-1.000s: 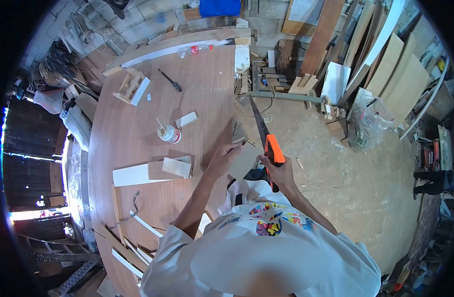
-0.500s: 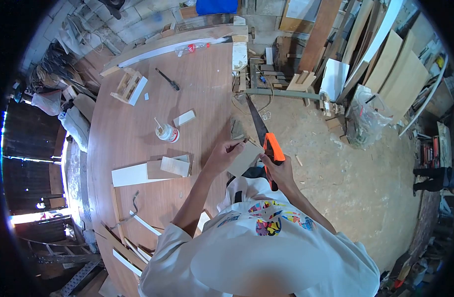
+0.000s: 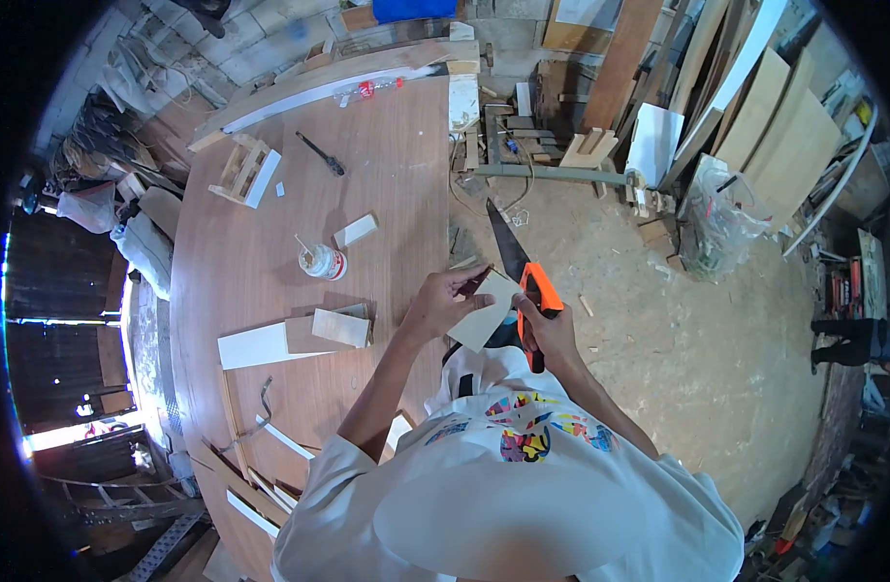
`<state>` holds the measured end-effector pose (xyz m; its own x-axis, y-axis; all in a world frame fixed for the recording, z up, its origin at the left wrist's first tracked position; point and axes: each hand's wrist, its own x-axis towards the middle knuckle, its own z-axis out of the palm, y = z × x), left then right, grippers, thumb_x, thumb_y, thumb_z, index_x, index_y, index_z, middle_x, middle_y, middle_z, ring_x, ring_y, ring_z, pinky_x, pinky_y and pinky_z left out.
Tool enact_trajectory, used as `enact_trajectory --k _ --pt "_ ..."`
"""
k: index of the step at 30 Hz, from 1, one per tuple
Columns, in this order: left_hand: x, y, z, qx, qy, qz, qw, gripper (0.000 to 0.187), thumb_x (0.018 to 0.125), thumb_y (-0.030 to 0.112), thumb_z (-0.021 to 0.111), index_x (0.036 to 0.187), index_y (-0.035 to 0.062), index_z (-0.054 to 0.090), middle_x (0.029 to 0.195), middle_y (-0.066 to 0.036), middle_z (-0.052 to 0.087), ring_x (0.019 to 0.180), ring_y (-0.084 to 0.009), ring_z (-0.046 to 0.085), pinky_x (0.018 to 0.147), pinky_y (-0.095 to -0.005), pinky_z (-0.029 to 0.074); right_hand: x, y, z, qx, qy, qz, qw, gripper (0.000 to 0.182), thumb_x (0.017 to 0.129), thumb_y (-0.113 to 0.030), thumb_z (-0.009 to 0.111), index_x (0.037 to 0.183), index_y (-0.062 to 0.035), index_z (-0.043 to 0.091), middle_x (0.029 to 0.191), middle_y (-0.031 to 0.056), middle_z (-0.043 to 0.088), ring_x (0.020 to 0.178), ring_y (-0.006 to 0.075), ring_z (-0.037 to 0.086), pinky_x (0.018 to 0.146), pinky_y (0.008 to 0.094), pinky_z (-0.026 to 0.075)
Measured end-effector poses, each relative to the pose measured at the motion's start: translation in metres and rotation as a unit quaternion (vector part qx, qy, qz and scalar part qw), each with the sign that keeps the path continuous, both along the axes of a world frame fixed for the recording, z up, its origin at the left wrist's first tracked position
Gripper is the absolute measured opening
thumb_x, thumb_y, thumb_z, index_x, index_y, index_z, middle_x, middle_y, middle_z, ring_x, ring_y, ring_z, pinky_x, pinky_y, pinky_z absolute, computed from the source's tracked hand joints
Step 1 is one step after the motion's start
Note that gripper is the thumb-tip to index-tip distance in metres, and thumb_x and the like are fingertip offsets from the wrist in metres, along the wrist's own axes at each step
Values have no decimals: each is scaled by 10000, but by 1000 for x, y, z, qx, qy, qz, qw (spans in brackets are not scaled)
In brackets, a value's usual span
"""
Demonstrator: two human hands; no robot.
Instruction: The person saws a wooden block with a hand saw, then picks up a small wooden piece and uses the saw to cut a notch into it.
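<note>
My left hand [image 3: 443,307] grips a small flat wooden board [image 3: 486,312], thumb on its face and fingers around its far edge. The board is held tilted in front of my body, beside the table's right edge. My right hand [image 3: 550,333] is wrapped round the orange and black handle [image 3: 539,296] of a handsaw, thumb at the board's right edge. The dark saw blade [image 3: 505,238] points away from me over the floor, apart from the board's face. To the left, an open jar [image 3: 323,261] with a stick in it stands on the table.
The brown table [image 3: 387,194] carries a white block [image 3: 356,230], a screwdriver-like tool [image 3: 321,154], a small wooden frame [image 3: 245,172], stacked boards [image 3: 254,344] and loose strips at the near left. Planks [image 3: 624,58] lean at the back right, near a plastic bag [image 3: 720,225].
The board has turned in my left hand, its pale face now showing more toward me. The saw has shifted slightly, still in my right hand. The view has moved a little.
</note>
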<state>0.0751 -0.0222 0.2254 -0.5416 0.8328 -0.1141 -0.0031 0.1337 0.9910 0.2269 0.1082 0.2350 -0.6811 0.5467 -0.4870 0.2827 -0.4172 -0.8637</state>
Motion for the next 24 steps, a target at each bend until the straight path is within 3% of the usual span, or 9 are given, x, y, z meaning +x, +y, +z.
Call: enact_trajectory --k 9,13,15,22,24 --pt "11 18 20 -2 29 22 999 391 702 65 748 1076 22 642 950 -71 676 832 -99 618 732 -241 482 1 5 -6 -32 20 -27 999 149 877 -141 632 904 1 596 504 -1 478 348 74 424 330 244 324" --pt "17 19 38 -3 55 38 998 360 695 77 754 1036 25 648 922 -57 680 811 -93 620 710 -231 477 2 7 -10 -16 23 -24 999 142 881 -146 626 888 -9 589 515 2 485 350 80 433 332 247 331" --pt "17 19 46 -70 92 13 993 359 706 115 785 1013 4 636 948 -73 661 824 -104 606 780 -244 491 3 8 -13 -10 23 -18 1000 142 881 -147 626 889 -10 589 517 3 486 353 81 435 335 248 335" --pt "20 19 42 -85 128 4 988 355 713 114 776 1021 7 636 938 -69 671 823 -95 611 772 -258 492 7 7 -16 -15 16 -15 1000 150 876 -154 633 888 -12 585 531 4 491 363 78 438 341 249 340" --pt "18 20 28 -53 101 50 992 333 721 111 749 1028 38 643 893 -80 686 799 -117 642 726 -247 492 8 7 -16 -7 10 -12 1000 149 876 -152 633 886 -13 580 540 4 492 363 79 436 341 249 339"
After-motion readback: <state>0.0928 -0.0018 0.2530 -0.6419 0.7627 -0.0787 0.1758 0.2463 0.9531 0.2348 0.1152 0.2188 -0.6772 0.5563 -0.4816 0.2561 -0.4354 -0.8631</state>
